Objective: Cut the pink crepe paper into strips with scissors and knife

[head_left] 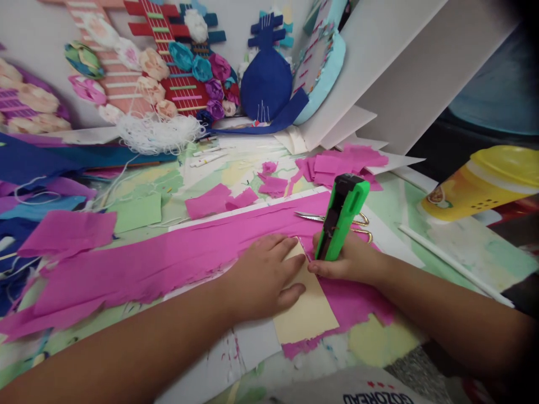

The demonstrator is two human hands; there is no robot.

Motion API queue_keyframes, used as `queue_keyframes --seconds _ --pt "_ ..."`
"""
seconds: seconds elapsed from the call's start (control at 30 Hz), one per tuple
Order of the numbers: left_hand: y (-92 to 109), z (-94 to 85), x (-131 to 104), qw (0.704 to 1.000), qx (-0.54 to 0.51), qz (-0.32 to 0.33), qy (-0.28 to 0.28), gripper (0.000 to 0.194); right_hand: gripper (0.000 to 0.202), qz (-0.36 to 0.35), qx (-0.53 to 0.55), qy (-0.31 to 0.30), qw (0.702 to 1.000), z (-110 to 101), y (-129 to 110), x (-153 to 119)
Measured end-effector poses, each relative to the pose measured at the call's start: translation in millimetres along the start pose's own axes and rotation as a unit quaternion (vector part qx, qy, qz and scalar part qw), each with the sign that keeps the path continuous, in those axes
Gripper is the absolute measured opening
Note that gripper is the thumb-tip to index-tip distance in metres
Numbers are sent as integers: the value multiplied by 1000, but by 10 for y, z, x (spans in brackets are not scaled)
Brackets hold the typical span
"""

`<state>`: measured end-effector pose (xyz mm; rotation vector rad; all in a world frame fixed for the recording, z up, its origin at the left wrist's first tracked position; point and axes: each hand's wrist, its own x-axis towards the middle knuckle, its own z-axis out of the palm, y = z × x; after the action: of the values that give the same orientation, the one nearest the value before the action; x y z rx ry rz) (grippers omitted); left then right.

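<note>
My left hand lies flat, fingers spread, on a cream card. The card rests on a sheet of bright pink crepe paper with ragged edges. Beside the card's right edge, my right hand is closed around a green and black tool that looks like a box cutter, held upright and slightly tilted. Its lower tip is hidden by the fingers. Just behind that hand lie scissors with gold handles, partly covered by the tool. White paper shows under the pink sheet.
Pink scraps and a green paper square lie farther back. A yellow cup and a white stick are at right. White string is piled before several decorated paper instruments, including a blue one.
</note>
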<state>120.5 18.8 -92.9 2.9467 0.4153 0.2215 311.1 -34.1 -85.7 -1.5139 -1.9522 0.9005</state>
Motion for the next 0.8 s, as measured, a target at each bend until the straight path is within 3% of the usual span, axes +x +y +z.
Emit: queue_keyframes --seconds 0.2,0.4,0.5,0.6,0.8 --pt "2 6 -10 1000 10 3 8 38 37 60 22 15 998 1 14 5" --pt "12 -12 -17 1000 14 1 -9 38 39 38 71 10 997 -9 55 14" --pt "23 -15 -14 999 22 22 -6 33 41 26 102 35 994 -41 27 -29" --pt "26 -17 -13 999 21 41 3 29 41 44 120 58 990 -50 -30 -107" --pt "21 -38 -29 998 17 54 -4 28 39 64 145 41 987 13 -24 -167"
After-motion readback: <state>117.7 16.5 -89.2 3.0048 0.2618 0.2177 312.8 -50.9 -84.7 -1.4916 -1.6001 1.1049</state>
